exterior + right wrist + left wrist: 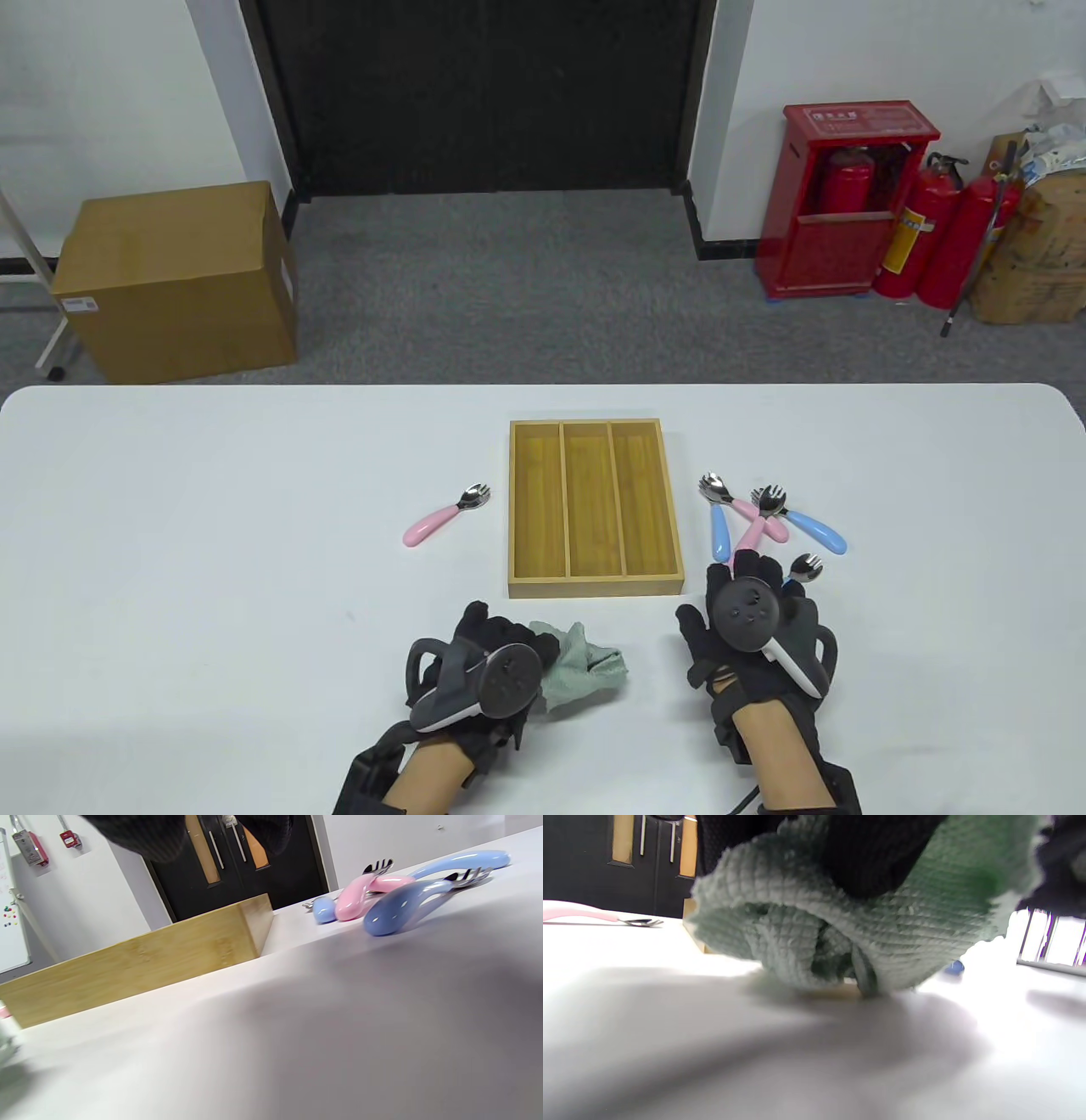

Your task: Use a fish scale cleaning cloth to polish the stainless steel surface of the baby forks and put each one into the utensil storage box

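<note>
Table view: your left hand grips the cloth bunched in its fingers near the counter's front edge, ready, I judge, to wipe a fork once one is brought over. Your right hand reaches with fingers spread toward the forks piled right of the box, its fingertips at the nearest blue fork; it holds nothing yet. One pink fork lies alone left of the box, well apart from the pile. The box has three long compartments, and all three show bare wood, so no fork is stored yet.

Left wrist view: the cloth fills the frame, folded round your gloved fingers and just above the counter. The lone pink fork shows far left.

Right wrist view: the box wall sits left and the pile to its right, pink and blue handles crossing. The nearest blue fork lies in front, free of the others, which makes it the easy first pick. Only dark fingertips show at the top, touching nothing.
</note>
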Available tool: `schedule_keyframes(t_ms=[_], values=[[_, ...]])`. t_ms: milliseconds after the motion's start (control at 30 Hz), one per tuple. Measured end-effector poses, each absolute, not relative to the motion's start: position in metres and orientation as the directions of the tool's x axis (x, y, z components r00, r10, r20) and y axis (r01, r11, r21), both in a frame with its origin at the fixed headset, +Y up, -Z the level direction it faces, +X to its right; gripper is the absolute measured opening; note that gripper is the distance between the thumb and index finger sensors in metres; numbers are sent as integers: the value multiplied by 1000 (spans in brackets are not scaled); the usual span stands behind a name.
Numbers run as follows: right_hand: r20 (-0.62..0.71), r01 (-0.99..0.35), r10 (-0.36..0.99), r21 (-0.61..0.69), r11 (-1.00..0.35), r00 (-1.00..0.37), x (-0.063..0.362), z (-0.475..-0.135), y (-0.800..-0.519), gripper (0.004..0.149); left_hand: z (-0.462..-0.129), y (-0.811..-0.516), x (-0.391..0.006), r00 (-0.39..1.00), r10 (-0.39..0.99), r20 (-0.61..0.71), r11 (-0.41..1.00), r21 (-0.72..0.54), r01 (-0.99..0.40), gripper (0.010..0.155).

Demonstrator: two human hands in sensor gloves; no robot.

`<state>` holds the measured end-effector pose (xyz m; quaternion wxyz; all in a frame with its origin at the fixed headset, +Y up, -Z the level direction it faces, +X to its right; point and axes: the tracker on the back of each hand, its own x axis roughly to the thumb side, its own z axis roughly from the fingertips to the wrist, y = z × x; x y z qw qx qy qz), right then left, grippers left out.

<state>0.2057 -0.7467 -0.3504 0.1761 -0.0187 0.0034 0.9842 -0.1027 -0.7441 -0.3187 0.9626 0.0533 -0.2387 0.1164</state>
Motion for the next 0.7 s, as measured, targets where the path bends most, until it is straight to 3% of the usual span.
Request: schedule_keyframes(t_ms=[233,433,600,700], values=[[-127,-378,380,-41,-925,-916,240,-360,-745,71,-317,-725,-136,787,431,443,869,34,-494,40],[-289,-385,390,-77,-920,-874,278,-379,-747,69,-320,-722,-165,675,624,394,728,19,-685,42],[-487,-496,482,-111,-861,-728,311,-398,-750,64,-319,-718,-177,642,664,384,679,51,-733,43],[-541,-546,529,-145,-825,-654,323,-407,-751,62,-319,-718,-180,617,689,379,654,42,-755,44]])
